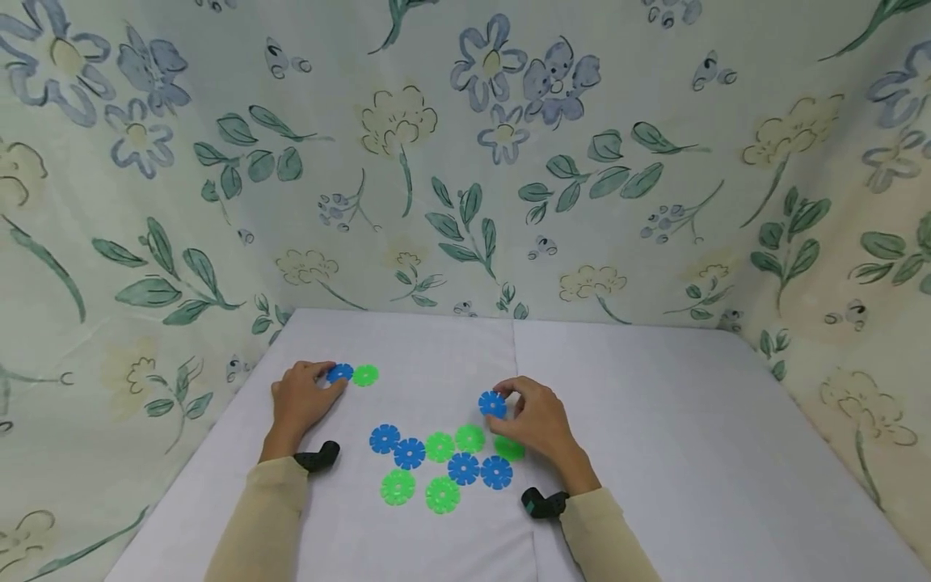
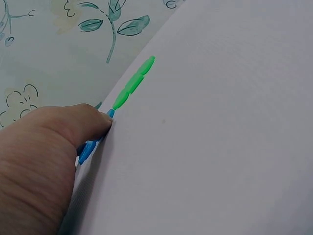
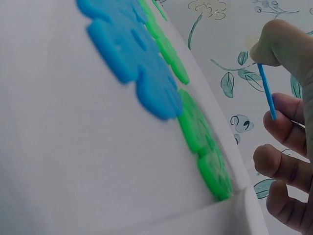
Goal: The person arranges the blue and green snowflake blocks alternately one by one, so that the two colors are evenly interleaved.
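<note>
Flowered cloth (image 1: 451,242) backs a white table (image 1: 713,436) where, lower left, the left hand (image 1: 301,400) pinches one blue disc (image 1: 338,373), likely to steady it, and, lower centre, the right hand (image 1: 540,414) pinches a second disc (image 1: 490,407) by its rim.

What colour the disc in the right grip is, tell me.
Blue. The disc in the right grip shows best in the head view.

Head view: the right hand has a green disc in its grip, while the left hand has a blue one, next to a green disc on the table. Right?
No: the right hand has a blue disc in its grip, not a green one, as the head view shows. The left hand does hold another blue disc, next to a green disc on the table.
</note>
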Available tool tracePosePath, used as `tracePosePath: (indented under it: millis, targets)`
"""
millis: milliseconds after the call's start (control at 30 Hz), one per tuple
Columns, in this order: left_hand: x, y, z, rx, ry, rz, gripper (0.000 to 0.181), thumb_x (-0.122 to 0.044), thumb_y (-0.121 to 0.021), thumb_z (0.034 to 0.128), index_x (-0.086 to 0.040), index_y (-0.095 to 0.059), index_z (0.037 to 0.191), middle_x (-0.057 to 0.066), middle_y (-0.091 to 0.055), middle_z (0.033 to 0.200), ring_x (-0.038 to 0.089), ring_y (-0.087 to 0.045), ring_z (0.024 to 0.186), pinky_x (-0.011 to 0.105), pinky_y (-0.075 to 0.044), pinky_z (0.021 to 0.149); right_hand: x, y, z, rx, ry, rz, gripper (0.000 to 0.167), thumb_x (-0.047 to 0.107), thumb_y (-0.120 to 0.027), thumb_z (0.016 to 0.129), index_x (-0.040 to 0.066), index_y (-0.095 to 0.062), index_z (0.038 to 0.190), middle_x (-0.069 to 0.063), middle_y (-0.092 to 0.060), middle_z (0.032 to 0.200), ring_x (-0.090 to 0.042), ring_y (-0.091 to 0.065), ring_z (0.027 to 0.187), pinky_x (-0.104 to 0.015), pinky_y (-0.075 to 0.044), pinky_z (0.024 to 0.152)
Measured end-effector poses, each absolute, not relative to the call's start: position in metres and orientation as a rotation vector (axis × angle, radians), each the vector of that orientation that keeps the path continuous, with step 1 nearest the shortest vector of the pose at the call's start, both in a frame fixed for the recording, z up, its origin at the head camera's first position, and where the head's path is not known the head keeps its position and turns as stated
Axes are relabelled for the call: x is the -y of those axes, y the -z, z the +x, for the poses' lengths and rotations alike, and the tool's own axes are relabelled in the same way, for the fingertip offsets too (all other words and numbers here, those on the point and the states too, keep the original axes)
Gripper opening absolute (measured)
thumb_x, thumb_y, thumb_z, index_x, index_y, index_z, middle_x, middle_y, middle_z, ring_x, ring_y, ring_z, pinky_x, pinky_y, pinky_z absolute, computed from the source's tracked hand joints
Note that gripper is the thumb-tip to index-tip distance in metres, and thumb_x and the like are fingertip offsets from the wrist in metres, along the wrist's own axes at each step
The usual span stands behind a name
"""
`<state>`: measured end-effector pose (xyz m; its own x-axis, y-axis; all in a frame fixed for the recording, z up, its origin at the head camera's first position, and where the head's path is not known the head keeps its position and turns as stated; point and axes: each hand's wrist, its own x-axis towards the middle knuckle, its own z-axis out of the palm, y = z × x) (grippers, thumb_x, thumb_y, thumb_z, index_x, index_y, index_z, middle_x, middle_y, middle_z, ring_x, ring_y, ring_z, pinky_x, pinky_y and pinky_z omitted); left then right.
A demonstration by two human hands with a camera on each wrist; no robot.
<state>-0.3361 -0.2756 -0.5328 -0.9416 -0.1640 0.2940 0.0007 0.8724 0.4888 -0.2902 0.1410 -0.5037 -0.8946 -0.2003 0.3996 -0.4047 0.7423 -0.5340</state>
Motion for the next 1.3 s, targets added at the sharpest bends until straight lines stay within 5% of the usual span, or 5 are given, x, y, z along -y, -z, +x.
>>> tracePosePath:
  millis: [567,1300]
  targets:
    - [0.272,0.536,-0.333,2.719,0.703,0.100,0.049,-0.044,-0.069,0.0897,-0.015,-0.067,0.129,0.018,-0.062,0.126,0.039,-0.055,0.117,0.054,-0.032,0.088,-0.132,0.494,-0.287,2.580,-0.841,0.542,0.038,0.042,-0.087,0.070,0.027,-0.071,0.101,0.012,-0.066,0.091,-0.001,-0.048,0.063,-0.020,-0.041,0.055]
    - [0.276,0.534,-0.337,2.723,0.686,0.120,0.049,-0.046,-0.068,0.0899,-0.016,-0.067,0.130,0.018,-0.062,0.126,0.039,-0.055,0.117,0.055,-0.032,0.090,-0.083,0.462,-0.330,2.555,-0.943,0.634,0.037,0.047,-0.083,0.073,0.028,-0.072,0.103,0.012,-0.067,0.097,-0.005,-0.054,0.067,-0.024,-0.047,0.058]
